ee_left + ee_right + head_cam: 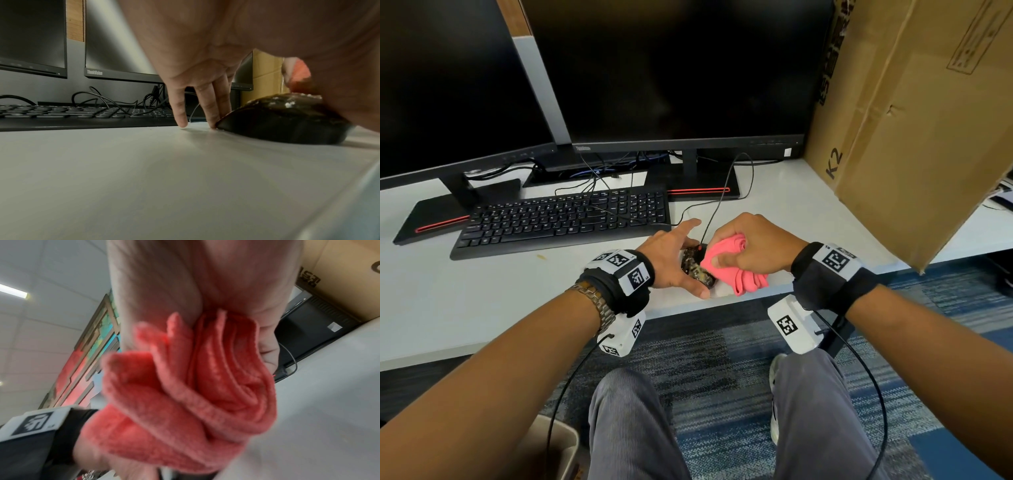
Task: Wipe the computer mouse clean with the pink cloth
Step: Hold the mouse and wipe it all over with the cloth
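The black computer mouse (697,269) lies near the front edge of the white desk (500,301), its top smeared with brownish, speckled grime. My left hand (681,253) straddles it, thumb along the near side and fingers (207,105) down on the far side, pinching it in place. From the left wrist view the mouse (283,120) fills the right side. My right hand (750,243) grips the bunched pink cloth (726,263) and presses it against the mouse's right side. In the right wrist view the pink cloth (195,386) hides the mouse.
A black keyboard (561,219) lies left of the hands, with two dark monitors (671,68) behind. The mouse cable (722,192) loops back toward the monitor stand. A large cardboard box (911,120) overhangs the desk at right. A bin (558,445) stands on the floor.
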